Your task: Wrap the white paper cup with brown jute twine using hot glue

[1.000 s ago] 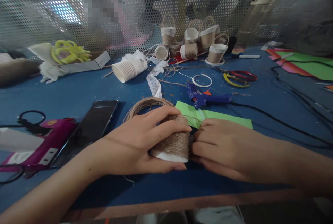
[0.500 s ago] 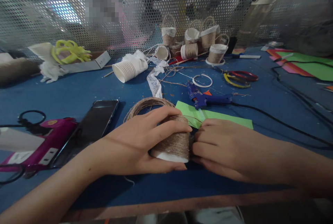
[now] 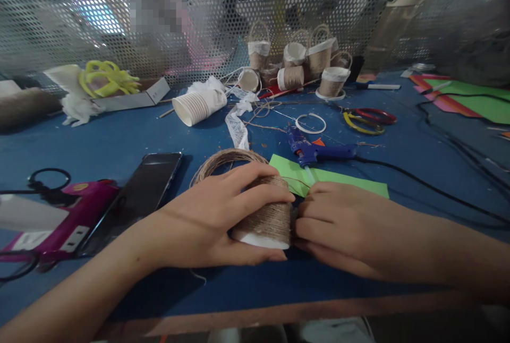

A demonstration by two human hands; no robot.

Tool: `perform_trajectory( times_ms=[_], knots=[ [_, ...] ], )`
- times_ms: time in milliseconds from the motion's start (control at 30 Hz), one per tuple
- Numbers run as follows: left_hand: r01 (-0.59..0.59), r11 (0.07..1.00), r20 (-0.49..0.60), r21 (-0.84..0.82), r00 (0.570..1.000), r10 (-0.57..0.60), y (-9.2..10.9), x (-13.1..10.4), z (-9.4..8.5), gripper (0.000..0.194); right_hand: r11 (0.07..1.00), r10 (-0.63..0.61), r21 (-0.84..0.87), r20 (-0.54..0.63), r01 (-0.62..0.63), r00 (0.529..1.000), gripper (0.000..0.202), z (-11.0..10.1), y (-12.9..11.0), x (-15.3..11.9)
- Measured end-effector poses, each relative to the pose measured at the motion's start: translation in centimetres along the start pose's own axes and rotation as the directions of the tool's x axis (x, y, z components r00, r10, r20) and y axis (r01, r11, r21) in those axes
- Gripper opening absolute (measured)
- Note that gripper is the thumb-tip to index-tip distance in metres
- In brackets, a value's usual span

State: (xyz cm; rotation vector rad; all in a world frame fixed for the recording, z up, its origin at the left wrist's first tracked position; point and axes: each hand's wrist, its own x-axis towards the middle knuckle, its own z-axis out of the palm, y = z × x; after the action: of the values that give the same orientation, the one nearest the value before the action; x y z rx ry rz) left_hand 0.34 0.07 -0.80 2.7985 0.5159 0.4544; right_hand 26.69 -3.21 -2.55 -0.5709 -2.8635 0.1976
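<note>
Both hands meet at the near middle of the blue table (image 3: pixel 167 295): the left hand (image 3: pixel 211 221) arches with fingers and thumb spread around a twine-wrapped cup (image 3: pixel 269 221), while the right hand (image 3: pixel 342 229) sits at the cup's right side, fingers curled together, its fingertips hidden so that I cannot tell what they pinch. To the left lie a dark phone (image 3: pixel 147 189) and a magenta device (image 3: pixel 93 221). At the back, against the perforated screen, is a group of small baskets (image 3: pixel 319 61), twine-covered with white tops, several bearing looped handles. Behind the right hand, a blue glue gun (image 3: pixel 326 152) overlaps a green paper strip (image 3: pixel 354 187). Just behind the left hand lies a coil of twine (image 3: pixel 217 160), so some cord remains unused. On the cup itself, close rows of twine cover most of the visible side; a white band (image 3: pixel 263 240) along its lower edge is bare, and no handle shows. Smallest of all, a thin strand (image 3: pixel 295 179) crosses the green paper beside the right hand.
</note>
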Motion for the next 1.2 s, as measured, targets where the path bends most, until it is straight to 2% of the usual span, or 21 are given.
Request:
perform_trajectory(
  times_ms=[1200],
  knots=[
    [0.015,1.0,0.003,-0.013,1.0,-0.015,0.09,0.0,-0.17,0.055,1.0,0.007,0.026,0.005,-0.007,1.0,0.018,0.06,0.0,-0.1]
  ],
)
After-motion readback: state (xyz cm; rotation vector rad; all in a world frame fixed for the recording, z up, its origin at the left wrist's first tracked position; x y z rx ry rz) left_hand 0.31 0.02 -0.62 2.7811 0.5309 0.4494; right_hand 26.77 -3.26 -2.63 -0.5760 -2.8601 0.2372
